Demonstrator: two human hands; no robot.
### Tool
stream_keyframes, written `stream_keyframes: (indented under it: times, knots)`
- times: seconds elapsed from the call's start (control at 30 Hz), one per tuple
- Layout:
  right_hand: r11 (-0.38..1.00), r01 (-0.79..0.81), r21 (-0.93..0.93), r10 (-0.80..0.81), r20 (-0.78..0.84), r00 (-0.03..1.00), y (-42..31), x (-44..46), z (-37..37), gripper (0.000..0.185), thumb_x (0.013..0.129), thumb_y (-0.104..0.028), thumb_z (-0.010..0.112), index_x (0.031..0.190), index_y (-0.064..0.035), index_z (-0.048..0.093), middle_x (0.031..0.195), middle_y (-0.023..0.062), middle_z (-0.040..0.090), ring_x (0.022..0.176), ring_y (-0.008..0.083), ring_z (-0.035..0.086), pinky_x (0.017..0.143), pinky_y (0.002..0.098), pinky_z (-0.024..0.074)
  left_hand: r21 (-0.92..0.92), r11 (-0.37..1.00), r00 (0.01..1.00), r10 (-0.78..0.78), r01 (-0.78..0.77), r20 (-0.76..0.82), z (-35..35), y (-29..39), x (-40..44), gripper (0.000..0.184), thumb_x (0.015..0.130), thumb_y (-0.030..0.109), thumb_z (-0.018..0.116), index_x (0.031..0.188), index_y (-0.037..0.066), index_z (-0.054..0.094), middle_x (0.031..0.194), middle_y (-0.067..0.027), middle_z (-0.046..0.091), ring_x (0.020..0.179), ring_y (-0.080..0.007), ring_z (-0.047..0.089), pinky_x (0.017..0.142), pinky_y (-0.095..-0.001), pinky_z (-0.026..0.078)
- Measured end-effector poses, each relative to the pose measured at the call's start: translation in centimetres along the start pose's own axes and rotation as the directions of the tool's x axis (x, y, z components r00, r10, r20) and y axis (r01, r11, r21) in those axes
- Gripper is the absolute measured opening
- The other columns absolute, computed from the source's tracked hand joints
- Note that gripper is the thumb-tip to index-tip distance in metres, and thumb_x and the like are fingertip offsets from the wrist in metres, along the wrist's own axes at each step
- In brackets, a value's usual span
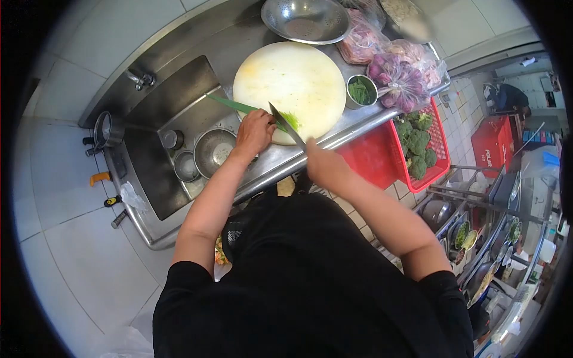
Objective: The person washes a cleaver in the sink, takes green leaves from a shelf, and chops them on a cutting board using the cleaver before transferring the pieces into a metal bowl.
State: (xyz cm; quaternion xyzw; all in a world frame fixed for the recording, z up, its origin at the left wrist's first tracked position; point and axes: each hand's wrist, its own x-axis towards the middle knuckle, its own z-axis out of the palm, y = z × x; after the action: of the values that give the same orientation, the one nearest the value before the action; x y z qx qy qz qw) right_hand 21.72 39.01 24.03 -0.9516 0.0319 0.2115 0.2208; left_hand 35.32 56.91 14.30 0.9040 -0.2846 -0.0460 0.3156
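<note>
A thick round white cutting board (286, 74) lies on the steel counter. At its left front edge my left hand (255, 134) is closed over a long green leaf (230, 103), leek-like, whose tip sticks out left over the sink. My right hand (326, 167) grips the handle of a kitchen knife (287, 125). The blade slants across the front of the board, close to my left fingertips. Beside the blade lie pale green cut shreds (290, 118), partly hidden by it. To the right of the board stands a metal cup (362, 106) with cut greens inside.
Left is a sink (149, 170) holding metal bowls (206, 149), under a tap (140, 79). A steel colander (305, 21) and plastic bags of purple onions (397, 77) stand behind and right. A red basket (440, 140) of broccoli sits below the counter's right edge. Another person (510, 98) is far right.
</note>
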Motion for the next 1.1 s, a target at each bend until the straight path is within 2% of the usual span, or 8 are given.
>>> stream_keyframes:
  times: [0.17, 0.23, 0.4, 0.6, 0.7, 0.8, 0.87, 1.1]
  knots:
    - [0.99, -0.119, -0.07, 0.12, 0.001, 0.993, 2.7, 0.5, 2.7, 0.025, 0.096, -0.01, 0.04, 0.114, 0.0042, 0.046, 0.087, 0.0271, 0.068, 0.083, 0.0428, 0.069, 0.074, 0.052, 0.0549, -0.015, 0.999, 0.999, 0.037, -0.036, 0.004, 0.0, -0.2, -0.2, 0.013, 0.081, 0.01, 0.07, 0.092, 0.004, 0.071, 0.097, -0.0116, 0.064, 0.103, -0.0317, 0.06, 0.091, -0.0419, 0.049]
    - [1.0, 0.013, -0.027, -0.015, -0.077, 0.997, 1.7, 4.1, 1.2, 0.024, 0.095, -0.01, 0.042, 0.114, 0.0034, 0.047, 0.09, 0.026, 0.069, 0.086, 0.0421, 0.069, 0.074, 0.0513, 0.055, -0.017, 0.997, 0.997, 0.073, -0.073, 0.024, 0.0, 0.1, -0.3, 0.013, 0.081, 0.01, 0.07, 0.092, 0.004, 0.07, 0.097, -0.0117, 0.064, 0.102, -0.032, 0.06, 0.091, -0.042, 0.049]
    - [1.0, -0.006, -0.027, 0.006, 0.021, 1.0, -1.7, 6.2, -2.0, 0.023, 0.093, -0.008, 0.045, 0.113, 0.004, 0.047, 0.092, 0.0266, 0.069, 0.087, 0.0424, 0.069, 0.074, 0.0517, 0.0547, -0.011, 0.999, 0.997, 0.043, -0.042, 0.063, -0.2, 0.2, 0.1, 0.011, 0.082, 0.008, 0.068, 0.091, 0.003, 0.069, 0.096, -0.0135, 0.064, 0.1, -0.0333, 0.06, 0.088, -0.0429, 0.05]
    - [0.995, -0.098, -0.024, 0.099, 0.043, 0.994, 1.5, 0.2, 2.4, 0.026, 0.093, -0.008, 0.045, 0.116, 0.0042, 0.045, 0.09, 0.0289, 0.068, 0.086, 0.0424, 0.069, 0.075, 0.0518, 0.0549, -0.015, 1.0, 0.998, 0.025, -0.024, 0.059, 0.3, 0.2, -0.3, 0.014, 0.082, 0.009, 0.07, 0.094, 0.002, 0.069, 0.098, -0.014, 0.065, 0.099, -0.0345, 0.061, 0.087, -0.0429, 0.05]
    - [0.999, -0.036, 0.014, 0.037, -0.054, 0.998, 0.7, 4.8, 1.0, 0.02, 0.092, -0.008, 0.045, 0.11, 0.0013, 0.044, 0.093, 0.0288, 0.068, 0.088, 0.0435, 0.068, 0.079, 0.0528, 0.0528, -0.097, 0.995, 0.993, 0.048, -0.037, 0.106, 0.1, 0.0, -0.3, 0.013, 0.082, 0.01, 0.071, 0.093, 0.003, 0.07, 0.098, -0.0132, 0.065, 0.098, -0.0336, 0.062, 0.087, -0.0427, 0.05]
    - [1.0, 0.02, -0.016, -0.02, -0.014, 1.0, -2.3, 8.1, -3.3, 0.022, 0.092, -0.008, 0.047, 0.111, 0.0021, 0.045, 0.094, 0.028, 0.069, 0.091, 0.0428, 0.068, 0.08, 0.052, 0.053, -0.008, 0.997, 0.993, 0.071, -0.072, -0.096, -1.4, -0.3, 0.1, 0.011, 0.082, 0.01, 0.071, 0.092, 0.005, 0.072, 0.098, -0.0121, 0.065, 0.099, -0.0323, 0.061, 0.088, -0.0424, 0.05]
    - [0.996, -0.063, -0.063, 0.073, 0.174, 0.982, -4.4, 7.9, -5.7, 0.024, 0.092, -0.008, 0.047, 0.113, 0.0026, 0.045, 0.094, 0.0278, 0.069, 0.093, 0.0433, 0.068, 0.081, 0.0514, 0.0531, 0.05, 0.998, 0.998, 0.045, -0.042, -0.05, -1.4, -1.2, 0.3, 0.011, 0.082, 0.011, 0.071, 0.092, 0.005, 0.072, 0.099, -0.0118, 0.065, 0.1, -0.0318, 0.061, 0.088, -0.0422, 0.05]
    - [0.995, -0.101, -0.017, 0.102, 0.066, 0.993, 0.7, 0.8, 1.3, 0.024, 0.093, -0.007, 0.042, 0.114, 0.0044, 0.047, 0.093, 0.03, 0.068, 0.091, 0.0436, 0.068, 0.08, 0.0502, 0.0544, 0.009, 1.0, 0.999, 0.002, -0.002, -0.032, -0.8, -2.2, 0.0, 0.012, 0.083, 0.011, 0.069, 0.093, 0.004, 0.073, 0.097, -0.0113, 0.064, 0.102, -0.0316, 0.06, 0.089, -0.0418, 0.05]
